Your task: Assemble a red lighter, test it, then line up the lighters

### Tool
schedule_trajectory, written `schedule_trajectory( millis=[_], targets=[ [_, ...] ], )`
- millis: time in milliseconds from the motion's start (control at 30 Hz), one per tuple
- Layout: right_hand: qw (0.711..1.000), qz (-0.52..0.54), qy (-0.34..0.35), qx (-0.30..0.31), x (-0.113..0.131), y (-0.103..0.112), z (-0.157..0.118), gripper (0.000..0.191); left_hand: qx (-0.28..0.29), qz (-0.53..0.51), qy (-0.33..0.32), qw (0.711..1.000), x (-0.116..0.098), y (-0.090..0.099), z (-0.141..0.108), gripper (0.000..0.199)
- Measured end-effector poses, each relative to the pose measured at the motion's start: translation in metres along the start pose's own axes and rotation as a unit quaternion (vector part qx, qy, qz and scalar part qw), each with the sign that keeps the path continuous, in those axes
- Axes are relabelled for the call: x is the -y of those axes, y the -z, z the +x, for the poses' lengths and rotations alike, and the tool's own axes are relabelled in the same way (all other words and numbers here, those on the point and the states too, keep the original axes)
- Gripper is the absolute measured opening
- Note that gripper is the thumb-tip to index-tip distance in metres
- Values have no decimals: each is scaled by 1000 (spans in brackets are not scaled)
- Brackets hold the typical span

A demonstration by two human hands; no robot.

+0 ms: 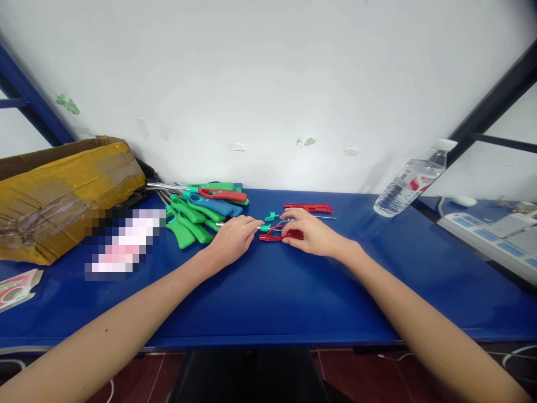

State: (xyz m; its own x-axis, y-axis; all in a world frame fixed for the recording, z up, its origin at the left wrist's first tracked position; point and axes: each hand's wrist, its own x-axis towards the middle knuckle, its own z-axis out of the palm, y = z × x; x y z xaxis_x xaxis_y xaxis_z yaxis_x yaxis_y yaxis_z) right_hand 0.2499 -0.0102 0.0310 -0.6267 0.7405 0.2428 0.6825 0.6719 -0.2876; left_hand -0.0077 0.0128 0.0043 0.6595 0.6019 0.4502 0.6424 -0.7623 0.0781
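Note:
My left hand (237, 236) is closed over a thin metal lighter tube, whose end shows beyond the fingers. A teal collar (265, 228) sits at the fingertips, by the front of an opened red lighter shell (274, 237). Around the back of that shell, my right hand (308, 230) has its thumb and fingers closed. A small green trigger piece (272, 216) lies just behind, between the hands. Beyond the right hand are another red shell half (308, 207) and a thin metal rod (326, 217). The right hand partly hides the shell's inside.
A pile of green, blue and red lighters (201, 210) lies left of my left hand. Farther left stands a taped cardboard box (75, 196). At right are a water bottle (409, 182) and a power strip (482, 238), all on the blue table (268, 296) against the wall.

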Motion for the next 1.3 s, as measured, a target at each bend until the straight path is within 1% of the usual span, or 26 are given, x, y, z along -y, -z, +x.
schedule_trajectory(
  millis=[100,267,333,467,633,800,933,967,1067,1133,1200,1300],
  targets=[
    [1000,2,5,-11,-1,3,0,14,-7,-13,5,1000,0,-1,0,30],
    [997,-9,-19,-69,-4,11,-1,23,-13,-40,13,999,0,-1,0,35],
    [998,-17,-19,-64,-6,10,-1,26,-16,-50,11,999,0,-1,0,37],
    [999,-29,-17,-29,-9,3,0,34,-32,-61,8,998,1,-1,0,36],
    [999,-39,-22,-23,-15,-1,0,35,-43,-68,14,997,2,-2,0,32],
    [999,-38,-31,-22,-20,7,-2,32,-18,-48,29,998,5,-2,1,27],
    [997,-40,-52,-51,-32,15,-5,27,-10,-38,35,999,4,0,1,26],
    [996,-44,-60,-54,-35,16,-6,27,-10,-38,40,998,3,2,1,28],
    [996,-50,-60,-47,-43,16,-8,28,-6,-47,54,997,-1,6,1,44],
    [997,-41,-46,-39,-45,14,-8,30,2,-57,47,997,-2,8,1,47],
    [998,-27,-36,-36,-45,11,-7,29,9,-66,30,997,0,6,2,44],
    [998,-15,-41,-36,-43,8,-6,25,15,-68,5,998,5,1,2,37]
  ],
)
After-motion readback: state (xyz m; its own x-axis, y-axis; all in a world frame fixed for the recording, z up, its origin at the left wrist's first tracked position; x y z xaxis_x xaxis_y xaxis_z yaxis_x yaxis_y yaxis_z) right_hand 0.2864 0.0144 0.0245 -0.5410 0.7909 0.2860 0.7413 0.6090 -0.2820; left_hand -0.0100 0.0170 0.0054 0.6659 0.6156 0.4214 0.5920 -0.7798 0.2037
